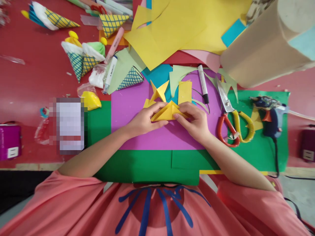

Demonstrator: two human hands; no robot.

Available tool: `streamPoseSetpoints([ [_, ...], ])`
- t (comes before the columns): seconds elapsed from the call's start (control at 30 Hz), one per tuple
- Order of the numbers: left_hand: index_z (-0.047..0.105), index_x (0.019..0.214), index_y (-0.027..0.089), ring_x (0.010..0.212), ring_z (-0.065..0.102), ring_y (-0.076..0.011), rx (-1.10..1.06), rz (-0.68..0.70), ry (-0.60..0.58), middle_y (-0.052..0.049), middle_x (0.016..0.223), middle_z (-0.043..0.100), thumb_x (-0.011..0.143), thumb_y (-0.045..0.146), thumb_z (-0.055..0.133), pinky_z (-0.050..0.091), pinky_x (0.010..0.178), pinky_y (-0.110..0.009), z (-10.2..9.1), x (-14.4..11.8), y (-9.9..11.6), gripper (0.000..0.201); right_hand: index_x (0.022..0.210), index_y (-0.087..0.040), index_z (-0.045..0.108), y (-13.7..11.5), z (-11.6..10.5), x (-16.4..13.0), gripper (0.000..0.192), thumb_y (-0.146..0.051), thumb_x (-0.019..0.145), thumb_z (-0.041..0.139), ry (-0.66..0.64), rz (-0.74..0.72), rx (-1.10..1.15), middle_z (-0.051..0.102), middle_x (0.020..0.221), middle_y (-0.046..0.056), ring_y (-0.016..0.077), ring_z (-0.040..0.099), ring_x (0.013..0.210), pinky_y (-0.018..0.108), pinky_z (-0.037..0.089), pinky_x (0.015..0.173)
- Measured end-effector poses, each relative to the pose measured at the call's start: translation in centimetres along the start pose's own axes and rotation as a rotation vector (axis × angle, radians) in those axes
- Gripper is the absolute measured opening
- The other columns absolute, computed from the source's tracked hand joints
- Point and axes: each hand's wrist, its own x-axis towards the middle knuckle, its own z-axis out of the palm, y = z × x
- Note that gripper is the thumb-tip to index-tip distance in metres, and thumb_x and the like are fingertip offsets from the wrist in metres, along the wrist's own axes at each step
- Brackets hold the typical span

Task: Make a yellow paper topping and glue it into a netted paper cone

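Between my two hands is a folded piece of yellow paper (pixel 169 110), creased into a low triangle with a peak on top. My left hand (pixel 149 118) grips its left end, thumb along the lower edge. At the right end, my right hand (pixel 194 118) pinches it, the thumb pressed on the front near the middle. Just beyond lies a yellow folded paper shape with pointed tips (pixel 159 91). A yellow paper rectangle (pixel 185 91) rests beside it, above my right hand. Purple paper (pixel 157 139) lies under both hands.
Scissors with red and yellow handles (pixel 227 111) and a glue gun (pixel 270 114) lie to the right. A paper roll (pixel 258 46) stands at the back right. Cone-shaped paper crafts (pixel 82 57), markers (pixel 110 73) and a blurred phone-like object (pixel 70 126) are left. Yellow sheets (pixel 172 26) spread behind.
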Motion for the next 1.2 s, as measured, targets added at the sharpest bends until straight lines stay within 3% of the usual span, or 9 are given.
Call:
streamPoseSetpoints([
  [0.17, 0.053, 0.126, 0.020, 0.073, 0.069, -0.0105, -0.130, -0.059, 0.004, -0.006, 0.103, 0.067, 0.088, 0.041, 0.064, 0.058, 0.065, -0.020, 0.3, 0.1, 0.3, 0.044, 0.079, -0.022, 0.058, 0.1, 0.3, -0.2, 0.012, -0.029, 0.085, 0.066, 0.000, 0.097, 0.016, 0.067, 0.082, 0.001, 0.0158, 0.064, 0.077, 0.031, 0.051, 0.070],
  [0.23, 0.052, 0.125, 0.020, 0.066, 0.068, -0.0081, -0.159, -0.061, 0.026, -0.005, 0.100, 0.067, 0.090, 0.040, 0.062, 0.057, 0.061, -0.018, 0.4, 0.0, 0.3, 0.042, 0.092, -0.023, 0.058, 0.1, 0.4, -0.3, 0.016, -0.031, 0.083, 0.068, 0.007, 0.163, 0.078, 0.066, 0.081, 0.000, 0.0145, 0.062, 0.073, 0.029, 0.050, 0.066],
  [0.37, 0.053, 0.124, 0.022, 0.060, 0.066, -0.0066, -0.157, -0.066, 0.027, -0.001, 0.088, 0.067, 0.092, 0.037, 0.059, 0.056, 0.057, -0.017, 0.3, -0.1, 0.2, 0.036, 0.120, -0.027, 0.049, -0.1, 0.4, -0.4, 0.044, -0.036, 0.083, 0.071, -0.056, 0.284, 0.274, 0.060, 0.073, -0.004, 0.0116, 0.055, 0.059, 0.026, 0.045, 0.054],
  [0.5, 0.055, 0.120, 0.021, 0.059, 0.066, -0.0062, -0.143, -0.079, -0.035, 0.000, 0.087, 0.068, 0.090, 0.029, 0.059, 0.056, 0.056, -0.016, 0.1, -0.2, 0.5, 0.031, 0.102, -0.023, 0.060, 0.0, 0.2, -0.3, 0.026, -0.040, 0.085, 0.068, -0.125, 0.333, 0.309, 0.057, 0.070, -0.003, 0.0086, 0.048, 0.056, 0.024, 0.039, 0.050],
  [0.67, 0.054, 0.112, 0.019, 0.052, 0.064, -0.0060, -0.222, -0.140, -0.007, 0.003, 0.074, 0.065, 0.086, 0.025, 0.063, 0.052, 0.049, -0.014, -0.2, 0.0, 1.4, 0.028, 0.083, -0.020, 0.060, -0.1, 0.1, -0.1, 0.027, -0.039, 0.077, 0.077, -0.130, 0.423, 0.370, 0.057, 0.066, -0.004, 0.0069, 0.047, 0.054, 0.022, 0.037, 0.047],
  [0.73, 0.053, 0.108, 0.019, 0.047, 0.062, -0.0062, -0.311, -0.145, 0.062, 0.003, 0.076, 0.067, 0.082, 0.033, 0.070, 0.048, 0.043, -0.014, -0.2, 0.1, 1.5, 0.034, 0.080, -0.020, 0.058, -0.4, 0.1, 0.0, 0.027, -0.039, 0.077, 0.078, -0.140, 0.474, 0.478, 0.058, 0.065, -0.005, 0.0070, 0.049, 0.052, 0.021, 0.039, 0.046],
  [0.87, 0.054, 0.107, 0.018, 0.048, 0.063, -0.0094, -0.520, 0.029, 0.156, 0.002, 0.071, 0.066, 0.080, 0.060, 0.065, 0.051, 0.045, -0.019, 0.8, 0.4, 0.9, 0.051, 0.079, -0.022, 0.054, -0.8, 0.4, -0.2, 0.027, -0.040, 0.080, 0.074, -0.053, 0.585, 0.668, 0.060, 0.061, -0.005, 0.0091, 0.056, 0.048, 0.022, 0.047, 0.044],
  [1.03, 0.057, 0.108, 0.018, 0.084, 0.071, -0.0151, -0.350, -0.010, 0.183, -0.005, 0.096, 0.072, 0.076, 0.051, 0.075, 0.056, 0.070, -0.022, 2.6, 0.4, 0.4, 0.050, 0.075, -0.022, 0.050, -1.1, 1.1, -0.6, 0.033, -0.043, 0.079, 0.076, 0.054, 0.604, 0.665, 0.061, 0.058, -0.006, 0.0094, 0.061, 0.048, 0.023, 0.054, 0.047],
  [1.2, 0.060, 0.104, 0.019, 0.080, 0.066, -0.0144, -0.228, -0.001, 0.265, -0.003, 0.089, 0.069, 0.086, 0.054, 0.061, 0.052, 0.068, -0.024, 2.3, 0.5, 0.9, 0.040, 0.075, -0.022, 0.046, -1.5, 1.4, -0.5, 0.038, -0.046, 0.078, 0.075, -0.041, 0.594, 0.681, 0.068, 0.057, -0.004, 0.0125, 0.068, 0.050, 0.026, 0.059, 0.053],
])
